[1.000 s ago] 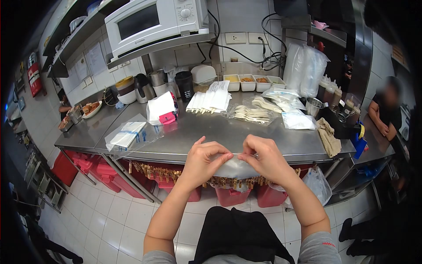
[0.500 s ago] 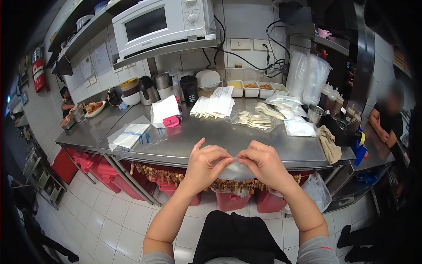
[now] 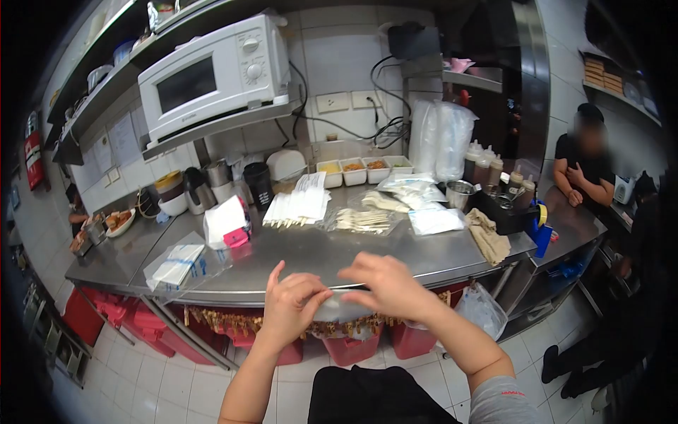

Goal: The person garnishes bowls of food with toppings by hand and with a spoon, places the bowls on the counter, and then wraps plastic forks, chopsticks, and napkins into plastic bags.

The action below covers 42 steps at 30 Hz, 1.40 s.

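A thin clear plastic bag (image 3: pixel 342 308) hangs at the front edge of the steel counter (image 3: pixel 282 265), between my hands. My left hand (image 3: pixel 295 302) pinches its top edge between thumb and fingertips. Just to the right, my right hand (image 3: pixel 385 286) is raised with thumb and fingers apart, slightly blurred, and nothing shows between them. Beyond my hands lie wrapped wooden cutlery (image 3: pixel 361 220) and white paper sleeves (image 3: pixel 300 201). A packet of folded white bags (image 3: pixel 179 263) lies on the left side of the counter.
White sauce trays (image 3: pixel 353 170) stand at the back, below the microwave (image 3: pixel 212 78). Squeeze bottles (image 3: pixel 486 166) and a beige cloth (image 3: pixel 486 235) are at the right. A person (image 3: pixel 583 162) leans on the far-right counter. Red bins (image 3: pixel 351 349) stand underneath.
My right hand has parted from my left and its fingers have opened. My left hand keeps its pinch. The view has turned right, and another dark-clothed person shows at the right edge.
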Available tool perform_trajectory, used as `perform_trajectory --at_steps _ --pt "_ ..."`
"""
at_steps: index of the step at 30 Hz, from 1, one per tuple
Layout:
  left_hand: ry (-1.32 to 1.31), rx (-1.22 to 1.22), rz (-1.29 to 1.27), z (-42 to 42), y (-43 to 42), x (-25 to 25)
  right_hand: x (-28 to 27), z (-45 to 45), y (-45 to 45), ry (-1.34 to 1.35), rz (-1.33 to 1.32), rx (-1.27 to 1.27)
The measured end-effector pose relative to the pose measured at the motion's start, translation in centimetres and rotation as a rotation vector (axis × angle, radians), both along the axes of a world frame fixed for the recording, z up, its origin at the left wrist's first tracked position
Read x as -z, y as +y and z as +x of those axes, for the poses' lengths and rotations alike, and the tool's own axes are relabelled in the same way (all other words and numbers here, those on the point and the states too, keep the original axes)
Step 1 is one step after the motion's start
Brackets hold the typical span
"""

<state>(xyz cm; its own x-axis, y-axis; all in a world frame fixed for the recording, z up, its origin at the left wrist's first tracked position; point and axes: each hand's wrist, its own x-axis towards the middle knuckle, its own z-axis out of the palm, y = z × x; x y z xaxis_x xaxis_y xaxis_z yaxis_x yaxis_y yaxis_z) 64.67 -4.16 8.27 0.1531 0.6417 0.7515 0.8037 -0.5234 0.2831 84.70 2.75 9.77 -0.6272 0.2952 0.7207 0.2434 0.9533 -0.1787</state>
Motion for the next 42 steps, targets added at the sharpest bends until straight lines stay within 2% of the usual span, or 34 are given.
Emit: perform_trajectory --at_steps 2,6,9,10,13,14,16,17,19,20,22,23,24,25,26,27,32,42 --pt "0.008 0.012 0.008 0.5 -0.1 -0.3 0.8 -0.6 0.1 -0.089 0.051 0.003" --pt "0.04 0.026 -0.018 0.1 -0.1 0.1 0.6 0.3 0.3 -0.148 -0.076 0.001" --pt "-0.02 -0.04 0.0 -1.1 -0.2 0.2 1.1 2.4 1.5 -0.084 -0.178 0.017" --pt "-0.066 -0.054 -0.028 -1.5 -0.1 0.3 1.8 3.0 2.6 -0.07 -0.285 -0.011" --pt "-0.058 -0.001 -0.076 -0.9 -0.1 0.1 1.5 3.1 1.0 0.045 -0.821 -0.21" --pt "-0.048 0.016 -0.104 -0.6 0.0 -0.2 2.7 2.7 1.6 0.004 -0.612 -0.242" --pt "-0.031 0.057 -0.163 0.2 -0.4 -1.6 3.4 2.2 1.8 -0.08 -0.529 -0.19" --pt "-0.065 0.092 -0.029 1.1 -1.3 -4.1 3.8 2.1 2.2 -0.13 -0.522 -0.13" --pt "-0.267 0.266 0.138 0.5 -3.5 -8.3 4.5 2.3 3.7 0.007 -0.477 -0.095" --pt "-0.324 0.387 0.334 0.3 -5.5 -10.7 4.7 2.5 4.5 0.083 -0.471 -0.05" --pt "-1.194 0.544 0.849 0.3 -10.6 -14.4 6.3 3.0 7.2 0.253 -0.548 0.0" --pt "-1.225 0.673 1.06 0.4 -12.1 -15.3 6.5 3.2 8.1 0.309 -0.623 0.051" --pt "-0.95 0.911 1.041 0.6 -12.4 -15.3 7.4 3.4 9.4 0.394 -0.748 0.047" --pt "-0.48 1.178 0.829 0.6 -12.1 -15.2 8.3 3.7 10.5 0.472 -0.732 0.018" --pt "-0.265 1.263 0.641 1.1 -11.8 -15.1 8.2 3.9 10.8 0.519 -0.797 0.004" --pt "-0.157 1.283 0.527 1.7 -11.6 -14.9 8.1 4.0 10.9 0.569 -0.858 -0.018" --pt "-0.058 1.26 0.366 3.1 -10.7 -14.3 8.4 4.1 10.3 0.43 -0.73 0.075" --pt "-0.045 1.235 0.307 2.9 -10.6 -13.7 8.4 4.8 10.5 0.446 -0.792 0.054"
